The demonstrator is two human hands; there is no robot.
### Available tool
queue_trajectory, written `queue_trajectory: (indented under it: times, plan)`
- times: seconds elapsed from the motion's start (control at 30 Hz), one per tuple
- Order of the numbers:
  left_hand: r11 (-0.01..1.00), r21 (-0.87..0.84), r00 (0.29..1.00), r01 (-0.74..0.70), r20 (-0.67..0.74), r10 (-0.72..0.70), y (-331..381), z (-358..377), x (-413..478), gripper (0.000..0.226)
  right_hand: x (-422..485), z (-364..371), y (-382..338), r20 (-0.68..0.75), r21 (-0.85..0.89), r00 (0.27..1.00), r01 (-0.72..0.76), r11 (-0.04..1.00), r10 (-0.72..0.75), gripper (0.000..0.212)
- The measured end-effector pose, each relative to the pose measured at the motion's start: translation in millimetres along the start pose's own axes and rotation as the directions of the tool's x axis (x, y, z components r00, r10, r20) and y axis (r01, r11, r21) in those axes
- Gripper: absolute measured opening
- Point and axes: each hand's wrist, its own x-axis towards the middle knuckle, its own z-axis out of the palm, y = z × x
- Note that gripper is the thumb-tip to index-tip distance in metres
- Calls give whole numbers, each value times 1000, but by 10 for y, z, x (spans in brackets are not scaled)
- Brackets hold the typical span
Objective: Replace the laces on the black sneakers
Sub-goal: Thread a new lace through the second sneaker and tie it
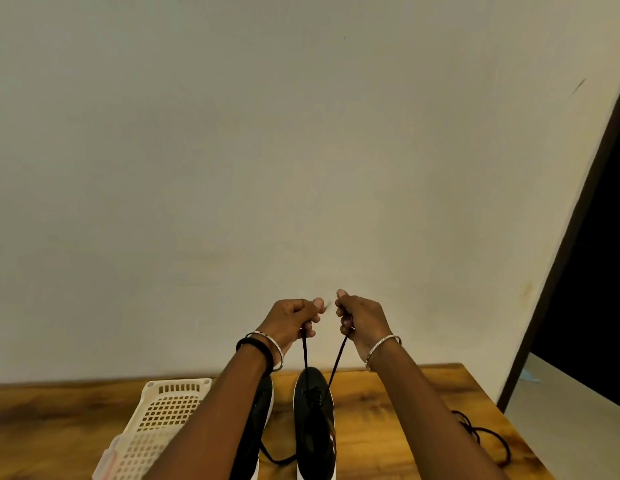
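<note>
Black lace (339, 358) runs up in two taut strands from the eyelets of one black sneaker (313, 420), one strand to each hand. Left hand (293, 318) is curled tight round its strand, and right hand (359, 320) grips the other the same way. Both are raised in front of the wall (301, 150), close together, not touching. Lace tips past the fingers are blurred, can't make them out.

That sneaker stands on the wooden table (359, 417), toe toward the wall, heel cut off by the bottom edge. Second sneaker (265, 396) sits just beside it on the person's left, mostly hidden under the left forearm; only a black strip and white sole edge show. A dark lace end (277, 461) loops between the two shoes, origin can't tell.

Cream perforated basket (163, 410) is further left, its lower part cropped and covered by the arm. Loose black cord (475, 430) lies coiled near the table's right edge, partly behind the right forearm. Bare tabletop shows along the back edge by the wall. Dark door frame (578, 237) at far right.
</note>
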Motion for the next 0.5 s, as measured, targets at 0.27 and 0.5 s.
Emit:
queue_trajectory:
  times: [0.27,0.5]
  plan:
    - [993,-43,994,-106,20,107,-141,-40,-26,23,-58,-73,170,101,-66,981,174,982,-167,20]
    - [982,-189,999,8,-38,-16,-141,-25,14,40,-120,26,176,183,-74,975,139,988,-123,25]
